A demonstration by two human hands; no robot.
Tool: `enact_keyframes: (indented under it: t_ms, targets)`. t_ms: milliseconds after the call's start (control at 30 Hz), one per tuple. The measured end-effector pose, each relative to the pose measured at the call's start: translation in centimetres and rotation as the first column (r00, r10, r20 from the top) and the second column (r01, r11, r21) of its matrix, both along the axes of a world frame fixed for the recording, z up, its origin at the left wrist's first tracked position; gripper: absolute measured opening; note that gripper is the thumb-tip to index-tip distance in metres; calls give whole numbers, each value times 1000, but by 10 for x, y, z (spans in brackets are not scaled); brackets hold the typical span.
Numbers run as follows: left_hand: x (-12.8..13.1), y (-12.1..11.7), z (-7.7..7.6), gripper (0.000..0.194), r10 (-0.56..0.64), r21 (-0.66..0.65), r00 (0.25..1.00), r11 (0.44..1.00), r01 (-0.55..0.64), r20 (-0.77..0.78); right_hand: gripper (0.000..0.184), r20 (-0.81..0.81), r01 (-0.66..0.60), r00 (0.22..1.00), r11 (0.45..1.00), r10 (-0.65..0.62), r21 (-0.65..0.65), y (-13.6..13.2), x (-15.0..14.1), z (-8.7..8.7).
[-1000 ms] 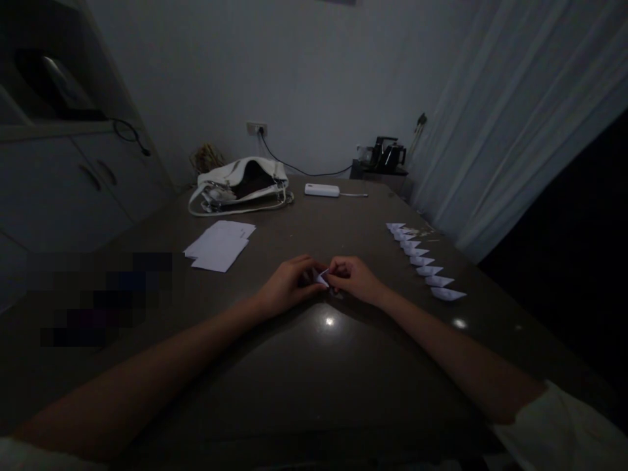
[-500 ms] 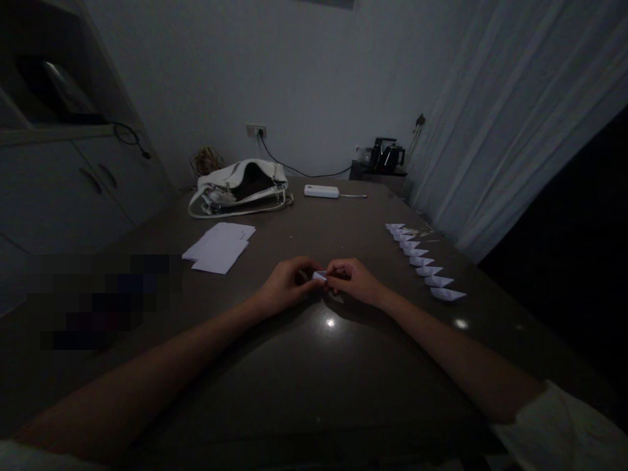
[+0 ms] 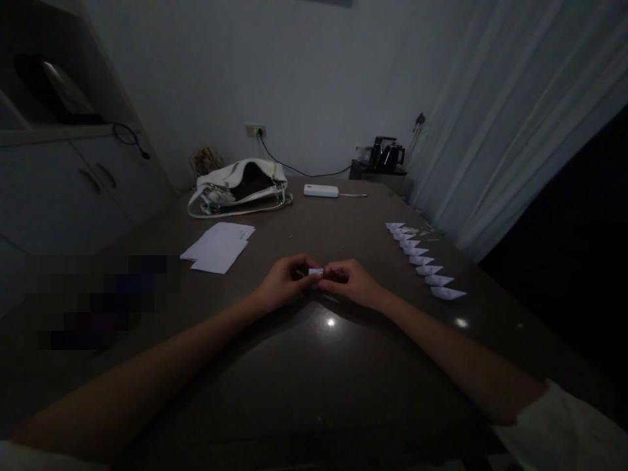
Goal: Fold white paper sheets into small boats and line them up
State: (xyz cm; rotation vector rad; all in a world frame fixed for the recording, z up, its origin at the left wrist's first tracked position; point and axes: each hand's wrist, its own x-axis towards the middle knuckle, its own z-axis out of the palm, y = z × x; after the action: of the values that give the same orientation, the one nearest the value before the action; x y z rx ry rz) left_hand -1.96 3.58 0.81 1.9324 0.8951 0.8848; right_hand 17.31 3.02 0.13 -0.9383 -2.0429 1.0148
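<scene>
Between my two hands is a small piece of folded white paper (image 3: 315,271), held just above the dark table. My left hand (image 3: 289,280) pinches its left side with thumb and fingers. On the other side, my right hand (image 3: 352,282) grips the paper's right end with thumb and fingertips. Most of the paper is covered by the fingers, so its exact fold cannot be made out. Several folded white paper boats (image 3: 420,260) stand in a slanting row to the right of my right hand. A few white paper sheets (image 3: 222,254) overlap on the table to the left.
A white handbag (image 3: 240,186) lies open at the table's back left. Right of it is a white power strip-like device (image 3: 320,191) with a short cable. A black coffee maker (image 3: 387,156) stands beyond the far edge. Pale scraps (image 3: 417,231) lie beside the boats.
My right hand's fingers have shifted slightly left, closer to my left hand. The folded paper has turned a little and now shows a flatter, smaller face.
</scene>
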Motion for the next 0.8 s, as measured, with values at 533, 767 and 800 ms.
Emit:
enact_keyframes:
  t_ms: [533,767,800]
  targets:
    - [-1,-1,2,34,38,66,999,997,-36,-38,23,-175,123,977,992,-118,15,-1,-2,2]
    - [-1,-2,3,30,31,22,1000,999,-31,5,22,-108,105,989,994,-103,18,0,-1,0]
    - [-1,-1,2,29,24,11,999,1000,-24,28,22,-105,110,989,994,-108,13,0,-1,0]
